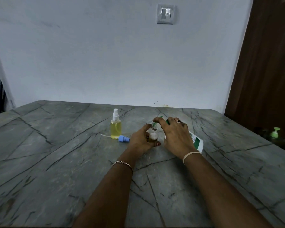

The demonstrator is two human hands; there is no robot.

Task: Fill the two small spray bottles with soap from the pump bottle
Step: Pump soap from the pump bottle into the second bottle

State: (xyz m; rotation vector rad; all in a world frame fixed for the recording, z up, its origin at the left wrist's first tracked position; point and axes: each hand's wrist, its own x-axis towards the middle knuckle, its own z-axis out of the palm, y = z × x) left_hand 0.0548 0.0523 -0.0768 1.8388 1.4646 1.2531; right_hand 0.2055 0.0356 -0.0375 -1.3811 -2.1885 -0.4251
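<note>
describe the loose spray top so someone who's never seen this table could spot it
On the grey veined table, find the upright spray bottle of yellow liquid. Lying at its base, between it and the left hand, is the spray top: the only blue piece, with a thin white tube trailing away from the hand.

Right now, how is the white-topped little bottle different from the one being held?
The small clear white-topped spray bottle stands alone, capped; the small clear held bottle is open, gripped by the left hand, while the right hand grips the white-and-green pump bottle over it. The white-topped bottle looks full of yellow liquid; the held bottle shows less. Both are small, clear.
</note>
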